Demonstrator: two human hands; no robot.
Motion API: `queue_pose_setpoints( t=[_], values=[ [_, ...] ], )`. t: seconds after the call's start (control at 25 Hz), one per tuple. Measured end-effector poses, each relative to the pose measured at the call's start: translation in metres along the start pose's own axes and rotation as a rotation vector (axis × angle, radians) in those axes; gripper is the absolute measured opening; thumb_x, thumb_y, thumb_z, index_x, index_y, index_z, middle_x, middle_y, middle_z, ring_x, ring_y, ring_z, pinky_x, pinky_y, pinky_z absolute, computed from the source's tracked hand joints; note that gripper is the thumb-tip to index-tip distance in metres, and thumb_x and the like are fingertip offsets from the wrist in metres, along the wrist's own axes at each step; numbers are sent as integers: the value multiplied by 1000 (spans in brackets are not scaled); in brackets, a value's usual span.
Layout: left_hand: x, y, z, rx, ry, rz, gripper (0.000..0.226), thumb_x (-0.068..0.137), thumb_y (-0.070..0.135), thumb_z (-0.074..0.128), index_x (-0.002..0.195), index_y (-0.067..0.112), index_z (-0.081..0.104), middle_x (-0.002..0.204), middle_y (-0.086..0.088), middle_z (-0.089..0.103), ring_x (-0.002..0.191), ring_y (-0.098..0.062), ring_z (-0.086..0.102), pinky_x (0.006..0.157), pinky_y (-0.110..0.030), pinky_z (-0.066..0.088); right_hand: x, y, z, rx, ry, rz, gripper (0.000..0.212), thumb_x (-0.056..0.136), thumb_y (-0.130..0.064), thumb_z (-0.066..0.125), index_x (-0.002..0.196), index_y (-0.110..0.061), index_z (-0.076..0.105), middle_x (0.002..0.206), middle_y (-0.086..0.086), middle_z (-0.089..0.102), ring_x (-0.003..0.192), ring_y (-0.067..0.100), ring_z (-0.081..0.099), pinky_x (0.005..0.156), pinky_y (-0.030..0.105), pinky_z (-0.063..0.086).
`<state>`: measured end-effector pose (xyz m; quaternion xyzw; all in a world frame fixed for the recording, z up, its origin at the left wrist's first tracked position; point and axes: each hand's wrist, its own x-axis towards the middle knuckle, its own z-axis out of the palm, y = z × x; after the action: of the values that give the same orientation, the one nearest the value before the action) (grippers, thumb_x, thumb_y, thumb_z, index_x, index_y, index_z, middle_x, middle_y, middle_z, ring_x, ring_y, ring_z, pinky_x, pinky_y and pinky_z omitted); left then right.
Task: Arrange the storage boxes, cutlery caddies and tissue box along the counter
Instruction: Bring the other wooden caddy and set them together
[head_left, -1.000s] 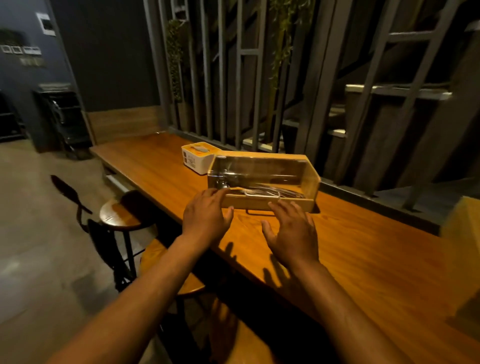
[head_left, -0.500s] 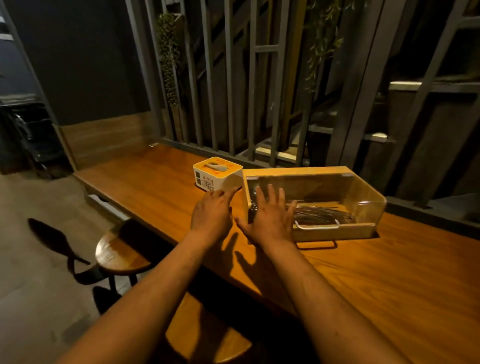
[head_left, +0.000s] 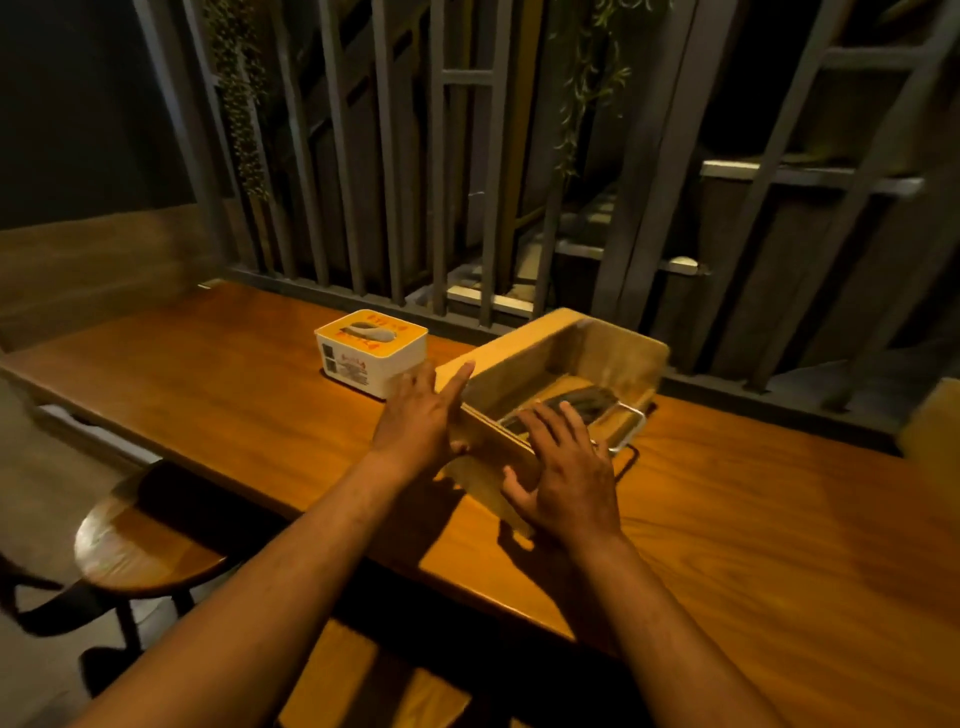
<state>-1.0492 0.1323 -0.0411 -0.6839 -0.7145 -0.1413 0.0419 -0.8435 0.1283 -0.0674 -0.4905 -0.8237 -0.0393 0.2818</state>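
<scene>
A long light-wood cutlery caddy with a clear lid (head_left: 558, 384) sits at an angle on the glossy orange-brown wooden table (head_left: 753, 519), one end pointing toward the person and the other toward the grey slatted metal screen (head_left: 395, 156) that runs along the table's far edge. Dark cutlery shows dimly through the lid, and a thin metal handle (head_left: 628, 426) juts from the caddy's right side; the whole box is blurred. The left hand (head_left: 421, 415) lies flat against the caddy's near left side, fingers straight and together, the forefinger reaching up to the top edge. The right hand (head_left: 566, 467) is spread wide with fingers apart, its palm over the caddy's near end and its fingertips on the lid; neither hand is curled around anything, both press open-palmed on the box. Just beside the caddy's left far corner, very near it though I cannot tell whether touching, stands a small square white tissue box with an orange-yellow top (head_left: 371, 351), a tissue showing in its oval slot. Trailing green plants (head_left: 239, 104) hang down the screen behind. Below the table's near edge, at lower left, a round wooden stool seat on dark metal legs (head_left: 140, 540) stands on the grey floor, and part of another wooden seat (head_left: 363, 686) shows between the forearms.
</scene>
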Motion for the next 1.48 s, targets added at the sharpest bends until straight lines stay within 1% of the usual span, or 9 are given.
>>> queue_pose_setpoints(
  t=[0.08,0.24,0.6,0.8,0.92,1.12,1.24,1.36,1.48],
  values=[
    [5,6,1,11,-71,60,106,73,59,74,153,45,5,158,-14,17,143,-38,21,113,-53,33,-9,18,-7,60,2,33,66,81,-50,65,140,-29,44,149,-3,44,143,24,28,106,48,40],
    [-5,23,6,-47,-87,27,100,72,60,74,152,48,14,161,-14,13,143,-41,21,111,-50,32,-20,31,-14,109,0,79,65,85,-44,66,144,-30,40,154,-6,36,147,20,17,110,39,34],
    [-39,81,7,-49,-26,-47,95,75,61,70,153,43,19,159,-14,16,134,-41,33,101,-46,44,-52,57,-45,149,8,101,60,90,-31,64,144,-24,41,154,-1,37,147,23,19,111,35,28],
    [-56,121,11,-36,-45,-81,94,77,62,68,153,44,16,161,-9,16,135,-41,33,101,-45,44,-82,78,-65,156,22,105,60,87,-32,68,142,-22,45,150,0,43,145,25,26,109,36,33],
    [-67,155,14,-34,-44,-59,93,77,64,66,153,44,16,161,-8,16,132,-41,35,98,-43,44,-106,99,-78,149,100,135,59,83,-30,73,137,-19,51,144,3,50,141,28,33,108,36,36],
    [-85,215,21,-46,-14,-42,91,80,63,64,153,43,14,162,-9,13,134,-41,32,97,-43,45,-137,134,-101,128,169,204,62,79,-27,78,135,-18,53,142,3,52,141,28,34,104,34,35],
    [-92,232,20,-41,-11,-41,90,81,62,64,153,43,13,162,-9,12,135,-39,31,97,-41,46,-146,143,-107,131,173,218,62,79,-28,78,135,-18,53,142,3,53,141,28,35,105,34,35],
    [-99,249,19,-54,-14,-22,89,82,61,63,153,43,12,163,-7,10,135,-39,30,96,-40,46,-159,149,-114,143,228,237,60,78,-27,79,132,-14,57,138,5,56,139,29,38,105,36,38],
    [-106,274,22,-69,-25,7,88,84,60,61,153,44,9,164,-6,5,137,-38,27,97,-38,45,-176,162,-126,119,282,265,59,76,-27,80,129,-13,59,136,6,58,137,30,40,105,34,37]
  ],
)
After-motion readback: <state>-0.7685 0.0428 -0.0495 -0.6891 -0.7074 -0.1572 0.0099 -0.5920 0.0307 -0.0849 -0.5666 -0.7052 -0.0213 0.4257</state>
